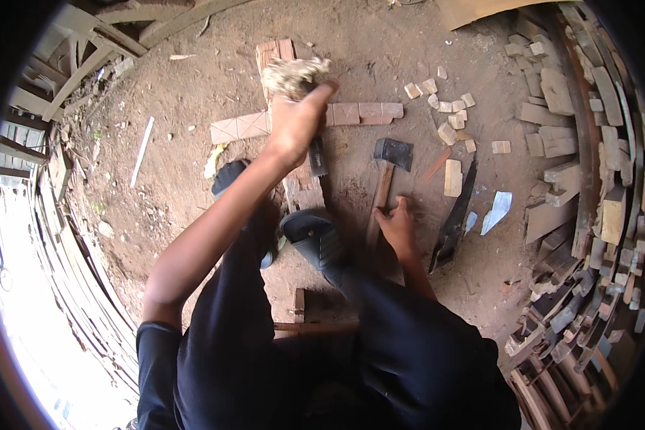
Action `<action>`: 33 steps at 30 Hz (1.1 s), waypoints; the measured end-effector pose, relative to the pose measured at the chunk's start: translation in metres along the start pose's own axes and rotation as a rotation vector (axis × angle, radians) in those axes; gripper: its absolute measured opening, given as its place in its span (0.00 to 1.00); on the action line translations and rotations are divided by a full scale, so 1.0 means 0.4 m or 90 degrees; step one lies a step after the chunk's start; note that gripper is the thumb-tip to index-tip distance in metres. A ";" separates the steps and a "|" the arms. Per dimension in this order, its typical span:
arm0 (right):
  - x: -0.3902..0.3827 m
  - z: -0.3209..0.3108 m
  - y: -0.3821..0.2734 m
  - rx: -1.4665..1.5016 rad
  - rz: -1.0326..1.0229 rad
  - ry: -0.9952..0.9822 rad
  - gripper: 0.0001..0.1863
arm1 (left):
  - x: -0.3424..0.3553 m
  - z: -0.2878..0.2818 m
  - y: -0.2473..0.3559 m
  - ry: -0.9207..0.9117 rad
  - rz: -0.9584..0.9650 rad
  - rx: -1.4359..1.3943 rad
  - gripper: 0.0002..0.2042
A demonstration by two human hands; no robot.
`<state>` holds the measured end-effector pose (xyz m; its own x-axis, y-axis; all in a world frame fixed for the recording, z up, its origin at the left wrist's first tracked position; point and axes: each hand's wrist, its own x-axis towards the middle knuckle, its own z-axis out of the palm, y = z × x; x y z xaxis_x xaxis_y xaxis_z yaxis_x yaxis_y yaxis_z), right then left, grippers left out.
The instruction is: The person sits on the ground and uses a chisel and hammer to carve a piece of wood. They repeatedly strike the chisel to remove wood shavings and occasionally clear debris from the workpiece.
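My left hand (301, 122) grips a dark flat tool (317, 156) whose frayed, pale top (294, 72) is blurred, above an upright wooden board (301, 192). A crosswise strip of reddish wood (365, 113) with scored marks lies over that board. My right hand (398, 226) has thumb and fingers apart at the wooden handle of an axe-like tool (391, 156) lying on the dirt. My sandalled foot (308, 240) rests at the board's near end.
Several small wood blocks (451, 129), a long black piece (455, 215) and a shiny shard (496, 211) lie at the right. Stacked offcuts (555, 93) line the right edge. Timber frames (72, 57) and planks border the left. A white stick (142, 150) lies on the dirt (165, 179).
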<state>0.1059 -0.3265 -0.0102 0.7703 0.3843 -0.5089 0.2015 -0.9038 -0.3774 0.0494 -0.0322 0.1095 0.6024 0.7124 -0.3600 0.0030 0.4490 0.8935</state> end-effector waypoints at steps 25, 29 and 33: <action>0.224 -0.046 -0.056 1.003 0.310 -0.402 0.14 | 0.048 -0.030 -0.185 0.001 0.089 0.098 0.09; 0.270 -0.133 -0.076 0.783 0.348 -0.472 0.14 | 0.050 -0.021 -0.170 -0.015 0.023 0.126 0.10; 0.193 -0.289 -0.226 0.455 0.179 -0.350 0.14 | 0.052 -0.008 -0.153 0.007 0.030 0.150 0.10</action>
<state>0.2170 -0.2371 0.0739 0.3041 0.3687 -0.8784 -0.5072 -0.7178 -0.4770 0.0594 -0.0430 0.0465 0.5982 0.7357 -0.3177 0.1619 0.2773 0.9471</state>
